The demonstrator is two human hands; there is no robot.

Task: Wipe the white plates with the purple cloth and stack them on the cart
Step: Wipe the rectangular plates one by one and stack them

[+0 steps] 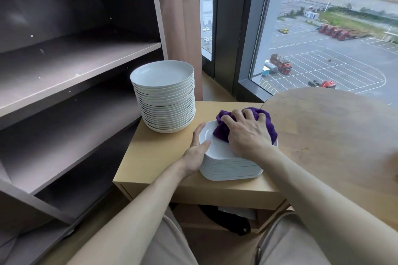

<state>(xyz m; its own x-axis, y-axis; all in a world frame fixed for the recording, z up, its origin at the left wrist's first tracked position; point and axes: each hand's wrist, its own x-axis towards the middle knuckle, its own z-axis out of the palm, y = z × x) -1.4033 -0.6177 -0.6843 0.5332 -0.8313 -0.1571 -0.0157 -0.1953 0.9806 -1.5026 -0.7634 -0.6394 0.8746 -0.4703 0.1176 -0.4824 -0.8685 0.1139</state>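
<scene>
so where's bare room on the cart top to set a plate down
Widest bare patch: front-left of the cart top, bordered by the tall stack behind and the left hand and low stack to its right. A strip lies free behind the purple cloth. The round table is bare. Between the stacks it is tight.

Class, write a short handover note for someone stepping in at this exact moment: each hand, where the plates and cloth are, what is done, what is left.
Right hand: grips the bunched purple cloth and presses it on the top plate.
Left hand: holds that plate's rim, steadying it.
Things: the top plate lies on the near stack. A tall stack of round plates stands behind it to the left. Both are on the cart.
Done: wiping of the top plate is under way. Which plates are already wiped cannot be told.
Left: finish this plate, then wipe and stack the rest.
</scene>
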